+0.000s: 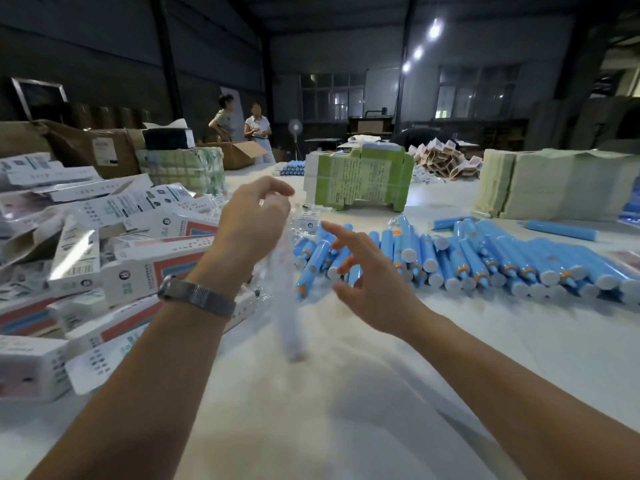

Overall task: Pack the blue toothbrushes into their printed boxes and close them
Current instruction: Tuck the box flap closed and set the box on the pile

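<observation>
Two hands above white table (346, 393), one gripping a blurred clear sleeve.
L hand (251, 223) pinches sleeve (285, 289) at top, hanging down; R hand (367, 271) loose, fingers spread, holding nothing, over blue toothbrushes (467, 258). Printed boxes (104, 258) piled at left.

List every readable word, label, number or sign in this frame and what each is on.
None can be read.
Printed boxes: text, barcodes and a round logo, too blurred.
Green cartons: dense print, too small.
Brown carton label: illegible.
</observation>
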Demonstrator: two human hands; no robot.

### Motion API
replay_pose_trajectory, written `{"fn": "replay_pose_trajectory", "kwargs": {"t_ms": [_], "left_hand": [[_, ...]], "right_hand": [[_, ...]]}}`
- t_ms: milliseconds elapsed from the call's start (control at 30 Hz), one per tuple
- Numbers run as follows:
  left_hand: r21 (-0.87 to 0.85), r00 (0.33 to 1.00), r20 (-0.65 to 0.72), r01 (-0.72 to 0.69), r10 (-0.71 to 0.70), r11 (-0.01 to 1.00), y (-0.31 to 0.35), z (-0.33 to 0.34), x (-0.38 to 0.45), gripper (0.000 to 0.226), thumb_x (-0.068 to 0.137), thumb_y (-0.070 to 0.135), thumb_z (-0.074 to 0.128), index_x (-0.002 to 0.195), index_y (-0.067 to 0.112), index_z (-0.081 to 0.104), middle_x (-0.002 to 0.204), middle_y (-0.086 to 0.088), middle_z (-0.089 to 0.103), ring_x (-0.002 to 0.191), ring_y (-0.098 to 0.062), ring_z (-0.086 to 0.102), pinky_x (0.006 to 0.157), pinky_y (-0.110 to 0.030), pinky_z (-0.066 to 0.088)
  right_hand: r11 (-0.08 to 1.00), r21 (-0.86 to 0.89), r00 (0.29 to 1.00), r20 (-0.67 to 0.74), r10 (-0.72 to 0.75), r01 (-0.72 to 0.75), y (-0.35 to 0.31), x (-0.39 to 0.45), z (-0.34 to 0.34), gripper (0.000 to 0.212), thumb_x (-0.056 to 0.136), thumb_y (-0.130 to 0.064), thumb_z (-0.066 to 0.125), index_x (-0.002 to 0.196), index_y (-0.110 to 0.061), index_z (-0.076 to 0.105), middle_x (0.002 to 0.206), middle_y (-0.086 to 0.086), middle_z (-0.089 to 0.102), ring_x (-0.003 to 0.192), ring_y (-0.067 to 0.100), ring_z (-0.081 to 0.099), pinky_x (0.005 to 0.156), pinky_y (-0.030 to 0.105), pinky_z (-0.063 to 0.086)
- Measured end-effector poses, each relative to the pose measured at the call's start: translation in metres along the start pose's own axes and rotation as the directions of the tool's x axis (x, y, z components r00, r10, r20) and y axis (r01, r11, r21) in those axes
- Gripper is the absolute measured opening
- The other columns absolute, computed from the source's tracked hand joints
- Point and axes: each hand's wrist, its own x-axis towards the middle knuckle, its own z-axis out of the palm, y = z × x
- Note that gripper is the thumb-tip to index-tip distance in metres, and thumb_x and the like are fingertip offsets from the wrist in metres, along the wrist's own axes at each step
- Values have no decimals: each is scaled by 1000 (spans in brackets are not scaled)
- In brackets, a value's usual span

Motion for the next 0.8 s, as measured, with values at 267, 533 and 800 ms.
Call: {"fn": "replay_pose_trajectory", "kwargs": {"t_ms": [267, 533, 800], "left_hand": [[-535, 814, 372, 581, -447, 613, -21, 50, -20, 18, 97, 16, 48, 95, 15, 66, 76, -2, 68, 62, -15, 63, 50, -26, 53], [-654, 928, 354, 156, 117, 740, -54, 66, -41, 46, 97, 49, 34, 119, 28, 69, 116, -5, 72, 106, -22, 69, 85, -41, 56], [-571, 982, 170, 26, 87, 820, -54, 70, -45, 27, 91, 41, 59, 113, 29, 67, 109, -5, 73, 97, -31, 71, 80, -51, 58]], "right_hand": [[987, 76, 983, -126, -134, 144, -9, 7, -6, 27, 83, -22, 71, 109, -19, 68, 112, -9, 65, 109, 17, 56, 86, 27, 46], [859, 454, 968, 182, 172, -237, -12, 6, -20, 32, 84, -21, 50, 109, -42, 50, 103, -19, 68, 96, -2, 64, 73, 17, 52], [884, 381, 962, 120, 243, -271, 10, 15, -40, 39, 84, -23, 53, 122, -30, 50, 110, 2, 58, 94, 20, 62, 68, 34, 58]]}}
